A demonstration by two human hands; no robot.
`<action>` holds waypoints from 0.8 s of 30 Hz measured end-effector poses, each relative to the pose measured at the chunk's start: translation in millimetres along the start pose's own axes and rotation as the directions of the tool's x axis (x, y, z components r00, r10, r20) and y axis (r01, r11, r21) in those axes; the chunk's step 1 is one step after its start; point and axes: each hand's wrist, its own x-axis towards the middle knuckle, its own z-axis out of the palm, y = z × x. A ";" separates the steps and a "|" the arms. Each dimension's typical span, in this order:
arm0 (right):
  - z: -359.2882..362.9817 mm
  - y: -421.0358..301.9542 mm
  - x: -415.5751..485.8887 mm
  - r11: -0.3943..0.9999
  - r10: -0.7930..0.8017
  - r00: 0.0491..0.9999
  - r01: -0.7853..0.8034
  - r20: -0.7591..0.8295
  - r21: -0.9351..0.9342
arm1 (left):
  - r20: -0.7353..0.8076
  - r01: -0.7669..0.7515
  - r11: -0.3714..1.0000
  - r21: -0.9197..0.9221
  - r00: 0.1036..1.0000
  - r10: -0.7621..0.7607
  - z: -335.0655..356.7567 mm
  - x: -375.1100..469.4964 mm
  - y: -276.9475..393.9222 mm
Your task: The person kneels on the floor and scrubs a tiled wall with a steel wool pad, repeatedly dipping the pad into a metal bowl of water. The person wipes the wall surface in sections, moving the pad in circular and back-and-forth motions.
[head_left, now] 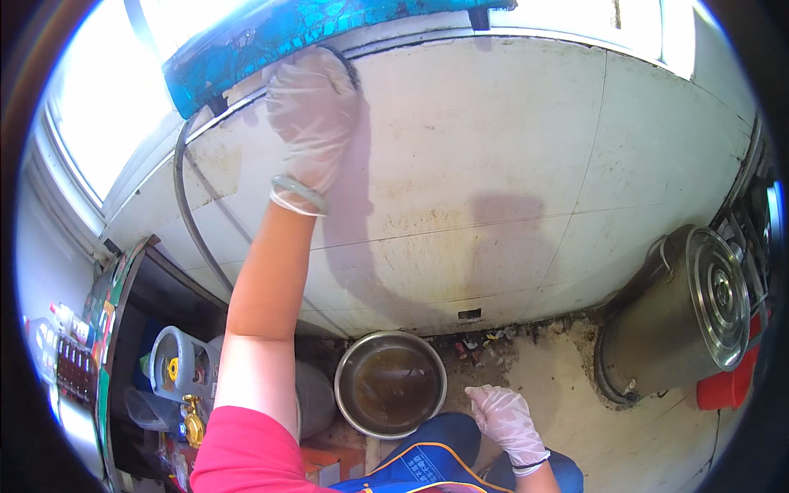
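My left hand (313, 105), in a clear plastic glove with a bangle at the wrist, reaches up to the top of the tiled wall (444, 135). A dark scouring pad or brush (348, 68) shows at its fingers, just under a blue covered appliance or shelf (296, 31). Gloved as well, my right hand (506, 422) rests low near my knee, its fingers curled; whether it holds anything is hidden. Between my arms, a steel basin (444, 382) of brownish water stands on the floor beside the wall.
A tall lidded steel pot (666, 320) stands at the right, with a red bucket (721, 388) behind it. Debris (481, 348) lies at the wall's foot. At left are a gas cylinder (175, 370) with a brass regulator (193, 422), a hose (191, 215) and bottles (74, 357).
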 end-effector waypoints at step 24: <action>34.3 -34.2 24.8 0.996 -0.085 0.987 0.085 0.140 0.008 | -0.181 0.338 0.675 -0.655 0.798 -0.575 -5.6 -78.7 -155.9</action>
